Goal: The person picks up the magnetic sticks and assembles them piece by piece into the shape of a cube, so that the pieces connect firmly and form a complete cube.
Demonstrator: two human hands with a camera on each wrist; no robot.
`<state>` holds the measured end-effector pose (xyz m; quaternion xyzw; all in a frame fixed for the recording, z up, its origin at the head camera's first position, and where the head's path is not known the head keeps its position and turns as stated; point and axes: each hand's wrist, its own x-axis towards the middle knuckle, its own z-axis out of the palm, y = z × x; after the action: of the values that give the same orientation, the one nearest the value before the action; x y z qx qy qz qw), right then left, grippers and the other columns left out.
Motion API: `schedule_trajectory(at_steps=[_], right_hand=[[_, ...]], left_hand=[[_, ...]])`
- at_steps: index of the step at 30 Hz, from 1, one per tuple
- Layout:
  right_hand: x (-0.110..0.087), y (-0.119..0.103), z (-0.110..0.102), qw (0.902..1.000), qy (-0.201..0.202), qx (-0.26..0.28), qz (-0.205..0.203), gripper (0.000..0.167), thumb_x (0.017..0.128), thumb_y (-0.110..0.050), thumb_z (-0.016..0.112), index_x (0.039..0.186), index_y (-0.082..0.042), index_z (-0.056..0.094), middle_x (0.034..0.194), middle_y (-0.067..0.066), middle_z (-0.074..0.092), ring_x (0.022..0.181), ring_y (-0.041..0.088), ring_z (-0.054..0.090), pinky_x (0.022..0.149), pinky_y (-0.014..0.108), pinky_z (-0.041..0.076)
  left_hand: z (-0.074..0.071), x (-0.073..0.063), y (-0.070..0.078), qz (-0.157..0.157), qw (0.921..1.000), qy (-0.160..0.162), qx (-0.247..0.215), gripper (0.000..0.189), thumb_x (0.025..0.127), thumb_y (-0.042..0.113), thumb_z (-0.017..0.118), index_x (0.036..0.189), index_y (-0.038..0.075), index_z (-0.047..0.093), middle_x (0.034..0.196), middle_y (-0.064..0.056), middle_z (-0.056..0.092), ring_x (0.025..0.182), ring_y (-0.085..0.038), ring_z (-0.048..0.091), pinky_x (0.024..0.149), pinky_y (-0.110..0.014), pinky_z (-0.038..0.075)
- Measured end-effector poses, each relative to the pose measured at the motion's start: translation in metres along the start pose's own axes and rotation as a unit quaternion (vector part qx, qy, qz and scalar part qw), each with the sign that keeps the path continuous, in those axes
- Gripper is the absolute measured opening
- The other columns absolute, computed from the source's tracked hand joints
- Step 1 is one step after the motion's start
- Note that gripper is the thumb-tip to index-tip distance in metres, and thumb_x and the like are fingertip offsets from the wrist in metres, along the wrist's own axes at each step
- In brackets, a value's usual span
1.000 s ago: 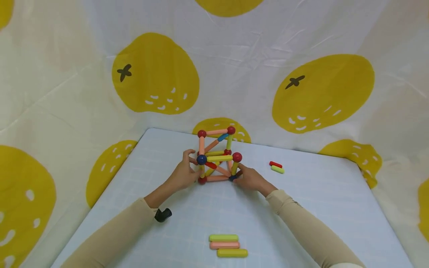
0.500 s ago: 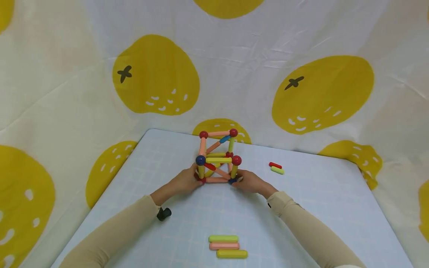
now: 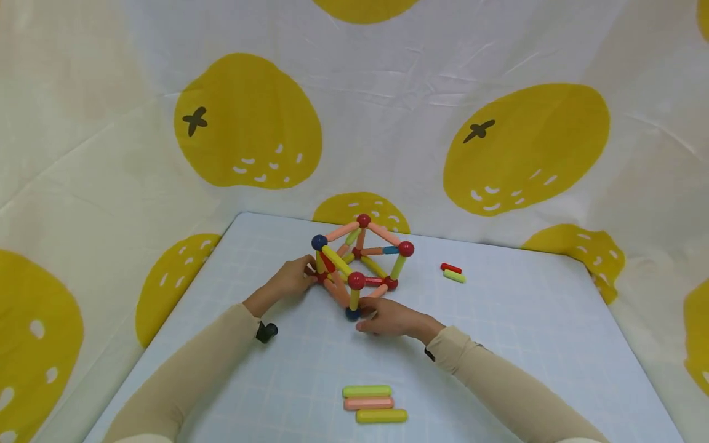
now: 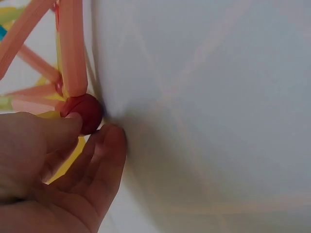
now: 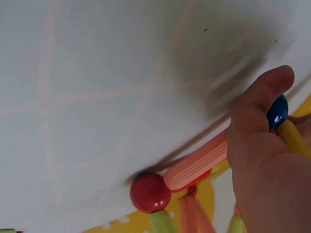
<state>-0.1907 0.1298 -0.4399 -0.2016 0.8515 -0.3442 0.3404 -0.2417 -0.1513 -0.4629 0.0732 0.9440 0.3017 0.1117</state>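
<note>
A cube-like ball-and-stick frame [image 3: 370,281] of coloured rods and red and blue balls stands on the table in the head view, one corner towards me. My left hand [image 3: 289,277] is at its lower left corner. In the left wrist view, thumb and fingers pinch a red ball [image 4: 83,113] under an orange rod [image 4: 73,48]. At the near bottom corner, my right hand [image 3: 392,318] holds the frame by a blue ball [image 3: 352,314]. The right wrist view shows that blue ball [image 5: 277,111] partly hidden between thumb and fingers.
Green, pink and yellow rods [image 3: 381,416] lie side by side near the table's front. A short red rod [image 3: 451,268] and a short light-green rod [image 3: 455,276] lie right of the frame. A fruit-print cloth [image 3: 382,123] rises behind the table [image 3: 532,344].
The frame has turned on the table, its near right corner swinging towards me and leftward. My right hand has come nearer with it; my left hand has moved slightly left and away from me.
</note>
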Motion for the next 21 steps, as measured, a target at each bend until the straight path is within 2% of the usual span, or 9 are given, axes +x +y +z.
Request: schedule_trajectory(at_steps=[7,12,16,21], right_hand=[[0.008,-0.021,0.024,0.9996,-0.001,0.019,-0.02,0.061,0.095,-0.03,0.073,0.147,-0.011,0.048,0.128,0.009,0.063,0.09,0.017,0.063,0.083,0.034,0.058],[0.013,-0.027,0.032,0.9993,0.004,0.025,-0.028,0.064,0.096,-0.03,0.073,0.15,-0.011,0.045,0.13,0.01,0.063,0.095,0.017,0.063,0.086,0.036,0.059],[0.011,-0.021,0.031,0.9992,0.009,0.031,-0.022,0.067,0.097,-0.03,0.071,0.154,-0.013,0.041,0.127,0.006,0.065,0.102,0.016,0.063,0.089,0.035,0.059],[0.002,-0.007,0.025,0.998,0.006,0.053,-0.034,0.061,0.099,-0.029,0.068,0.154,-0.016,0.044,0.126,0.004,0.066,0.102,0.016,0.064,0.088,0.034,0.058]], left_hand=[[-0.001,0.02,-0.005,-0.016,0.9995,0.015,-0.023,0.026,0.103,0.013,0.058,0.128,0.01,0.059,0.13,-0.017,0.067,0.12,-0.035,0.061,0.108,-0.052,0.048],[-0.001,0.025,-0.005,-0.031,0.9989,0.017,-0.032,0.031,0.104,0.015,0.055,0.134,0.011,0.057,0.133,-0.017,0.065,0.124,-0.035,0.06,0.11,-0.054,0.046],[-0.001,0.02,-0.004,-0.03,0.9986,0.025,-0.035,0.036,0.104,0.015,0.055,0.139,0.012,0.053,0.131,-0.018,0.067,0.118,-0.034,0.064,0.104,-0.051,0.051],[-0.001,0.005,-0.003,-0.013,0.9968,0.055,-0.056,0.044,0.105,0.017,0.053,0.148,0.016,0.044,0.125,-0.017,0.07,0.096,-0.025,0.068,0.084,-0.038,0.057]])
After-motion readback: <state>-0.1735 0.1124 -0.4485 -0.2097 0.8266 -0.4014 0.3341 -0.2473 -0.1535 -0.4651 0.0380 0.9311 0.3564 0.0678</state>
